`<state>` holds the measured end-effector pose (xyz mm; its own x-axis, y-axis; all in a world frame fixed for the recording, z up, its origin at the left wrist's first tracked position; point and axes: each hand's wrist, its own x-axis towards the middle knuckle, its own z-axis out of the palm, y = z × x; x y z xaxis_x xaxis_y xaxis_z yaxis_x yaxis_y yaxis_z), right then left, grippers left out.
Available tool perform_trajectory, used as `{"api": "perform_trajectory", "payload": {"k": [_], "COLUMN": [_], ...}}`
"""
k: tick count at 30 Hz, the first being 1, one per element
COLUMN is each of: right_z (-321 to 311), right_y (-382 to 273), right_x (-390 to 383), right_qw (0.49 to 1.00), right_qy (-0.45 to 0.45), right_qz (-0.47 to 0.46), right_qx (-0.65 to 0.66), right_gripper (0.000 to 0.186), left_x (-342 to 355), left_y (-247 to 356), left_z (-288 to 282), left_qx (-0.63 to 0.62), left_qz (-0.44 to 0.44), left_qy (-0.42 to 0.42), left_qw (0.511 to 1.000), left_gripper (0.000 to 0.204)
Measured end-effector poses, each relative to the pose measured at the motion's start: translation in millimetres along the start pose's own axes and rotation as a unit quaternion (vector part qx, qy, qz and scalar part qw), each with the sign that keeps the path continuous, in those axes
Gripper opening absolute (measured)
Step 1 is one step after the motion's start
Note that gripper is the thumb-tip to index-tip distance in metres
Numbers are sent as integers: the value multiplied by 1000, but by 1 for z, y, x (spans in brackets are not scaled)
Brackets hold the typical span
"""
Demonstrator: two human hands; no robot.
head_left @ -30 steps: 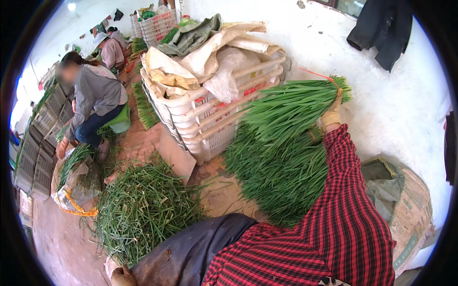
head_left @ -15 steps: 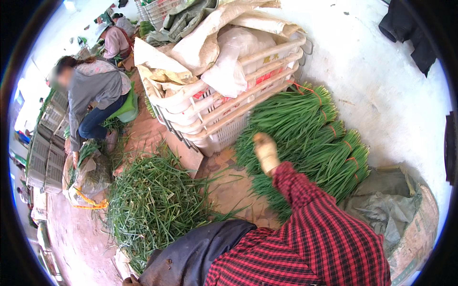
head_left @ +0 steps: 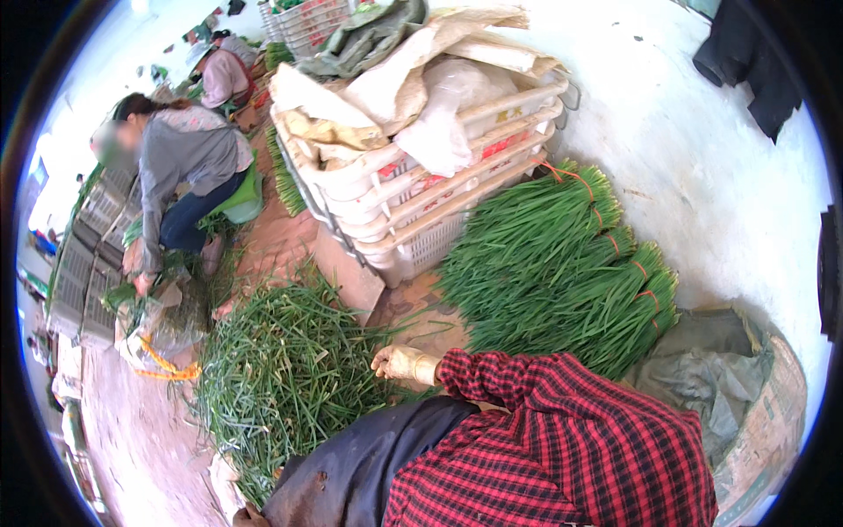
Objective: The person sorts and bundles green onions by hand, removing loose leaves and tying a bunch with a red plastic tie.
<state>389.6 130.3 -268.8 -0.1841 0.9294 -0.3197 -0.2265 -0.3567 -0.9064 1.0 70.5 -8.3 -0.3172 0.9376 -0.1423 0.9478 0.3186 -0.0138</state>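
My right hand (head_left: 406,363), in a pale glove and a red-and-black plaid sleeve, hovers at the right edge of a heap of loose green leaves (head_left: 285,369). Its fingers are curled in, and no leaf shows in them. To the right of the hand lie several bundles of long green chives (head_left: 549,259), tied with orange-red bands, their pale cut ends toward the wall. My left hand is out of view. Dark cloth (head_left: 364,461) covers my leg between the heap and my sleeve.
Stacked white plastic crates (head_left: 413,206) topped with sacks stand ahead. A grey-green sack (head_left: 702,378) lies at right beside the white wall. At left a person in a grey top (head_left: 189,158) bends over a clear plastic bag (head_left: 167,325). More people sit farther back.
My right hand has moved left and nearer to me, from over the chive bundles to the edge of the loose heap. The view has shifted slightly. The person at left has moved their hand.
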Motion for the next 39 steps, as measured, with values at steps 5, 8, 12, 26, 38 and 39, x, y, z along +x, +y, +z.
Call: {"api": "perform_trajectory", "payload": {"k": [5, 8, 12, 26, 38, 39], "right_z": [25, 70, 88, 177, 259, 273], "right_y": [-5, -30, -26, -103, -184, -185], "right_x": [22, 32, 48, 96, 105, 103], "right_qw": [960, 870, 889, 608, 524, 506], "right_qy": [-49, -165, -246, -357, -380, -394], "right_qz": [22, -109, -11, 59, 6, 5], "right_qx": [-275, -452, -386, -706, -762, -767], "right_gripper": [24, 30, 35, 32, 32, 32], "left_x": [-25, -58, -133, -467, -417, -420], "left_y": [-13, -64, -119, 54, 157, 178], "left_z": [23, 48, 71, 301, 443, 455], "left_qx": [-253, -316, -335, -206, -391, -382], "left_qz": [3, 6, -164, -789, -850, -852], "left_qy": [180, 375, 501, 543, 291, 295], "left_qw": [950, 871, 781, 200, 199, 202], "left_gripper": [40, 41, 42, 27, 27, 30]}}
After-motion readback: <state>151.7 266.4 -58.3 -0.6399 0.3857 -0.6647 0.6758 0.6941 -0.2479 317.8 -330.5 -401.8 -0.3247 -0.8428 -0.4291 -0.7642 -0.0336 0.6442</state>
